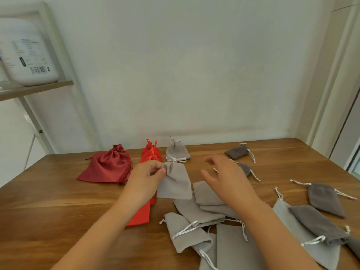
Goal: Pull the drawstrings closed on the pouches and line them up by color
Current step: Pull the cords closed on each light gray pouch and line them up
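Pinching a cinched light grey pouch (pixel 175 184) right of the maroon pouch (pixel 106 168), the left hand (pixel 146 177) appears mid-row; the right hand (pixel 227 177) hovers spread, empty; a grey heap (pixel 196 213) awaits closing.

A wooden counter (pixel 58 201) with visible grain is set against a plain off-white wall (pixel 194 75). At the left, a white-framed shelf (pixel 35 89) with a wooden board is seen carrying a large white plastic jug (pixel 29 55), its label blurred. A pale door frame (pixel 331 94) is seen at right, in soft, even light.
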`<state>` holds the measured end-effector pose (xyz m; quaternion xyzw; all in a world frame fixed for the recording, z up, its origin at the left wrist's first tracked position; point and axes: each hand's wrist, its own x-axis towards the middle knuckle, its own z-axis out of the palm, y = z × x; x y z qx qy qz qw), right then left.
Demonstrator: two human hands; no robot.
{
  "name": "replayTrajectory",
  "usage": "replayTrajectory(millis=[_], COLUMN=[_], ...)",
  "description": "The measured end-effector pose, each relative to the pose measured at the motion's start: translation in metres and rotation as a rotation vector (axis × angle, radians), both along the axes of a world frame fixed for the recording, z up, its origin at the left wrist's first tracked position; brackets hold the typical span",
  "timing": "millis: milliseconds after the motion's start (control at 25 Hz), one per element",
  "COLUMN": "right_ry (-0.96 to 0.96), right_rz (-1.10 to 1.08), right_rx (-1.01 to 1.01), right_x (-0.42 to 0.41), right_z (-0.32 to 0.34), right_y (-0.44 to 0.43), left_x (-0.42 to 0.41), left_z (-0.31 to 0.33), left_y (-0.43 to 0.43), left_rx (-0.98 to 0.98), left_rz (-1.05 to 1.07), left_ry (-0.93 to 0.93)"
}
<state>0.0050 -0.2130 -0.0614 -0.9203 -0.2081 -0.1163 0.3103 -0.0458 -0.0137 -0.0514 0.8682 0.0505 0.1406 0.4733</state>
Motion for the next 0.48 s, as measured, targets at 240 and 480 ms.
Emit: replayTrajectory(millis=[240, 480], right_ry=[0.203, 0.162], right_rz=[-0.056, -0.053], right_rx=[-0.153, -0.167], right_x=[0.01, 0.014], right_z=[-0.022, -0.024], right_y=[-0.006, -0.005], left_x=[0.098, 0.137], left_z=[0.01, -0.01], left_y=[-0.004, 0.001], left_rx=[0.135, 0.414], left_rz=[0.155, 0.263], left_ry=[0.1, 0.131])
